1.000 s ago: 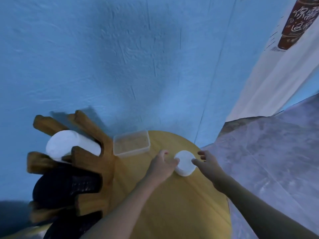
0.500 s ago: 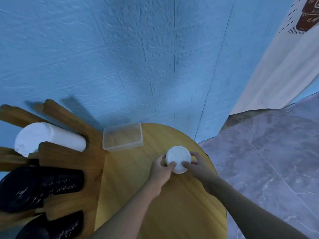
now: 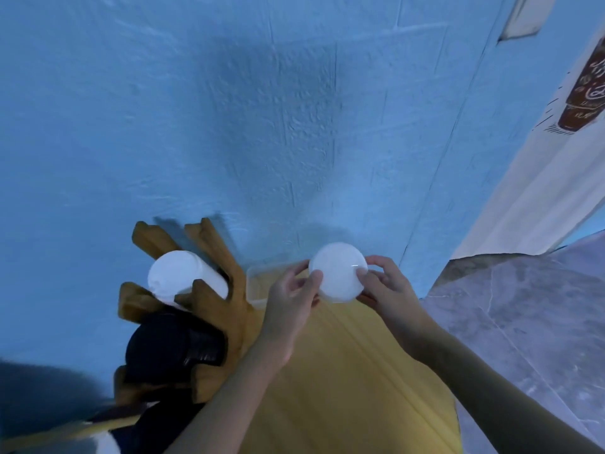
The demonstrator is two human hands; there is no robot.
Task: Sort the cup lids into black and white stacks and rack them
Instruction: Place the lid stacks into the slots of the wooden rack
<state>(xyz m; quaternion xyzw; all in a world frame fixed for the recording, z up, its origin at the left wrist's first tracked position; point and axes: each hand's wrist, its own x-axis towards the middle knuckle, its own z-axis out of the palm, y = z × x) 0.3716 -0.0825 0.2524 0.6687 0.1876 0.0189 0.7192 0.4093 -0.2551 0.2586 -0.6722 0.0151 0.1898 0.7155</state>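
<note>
Head view puts the fingertips (image 3: 316, 277) first: a thumb from each side lies on the round upper face of the white lids (image 3: 337, 276), and the other fingers curl under the rim, so the left hand (image 3: 291, 299) and the right hand (image 3: 386, 290) pinch the short pile between them. Its flat face is turned up toward the camera, so its axis runs roughly from the table toward the viewer. It appears to be held clear of the yellow table (image 3: 343, 388), over the far edge and just beside a clear plastic container (image 3: 257, 285).

The wooden rack (image 3: 229, 309) stands to the left, near the left hand and well apart from the right. In its upper cradle a white stack (image 3: 176, 273) lies on its side, round end toward the camera and length running back to the right. A black stack (image 3: 170, 342) lies the same way in the cradle below.

So the move, as I judge it, turns on two things: carrying the pile leftward and tipping it onto its side to match the racked white stack (the left hand is better placed to lead). The prongs look close-set, so a crooked entry could catch.
</note>
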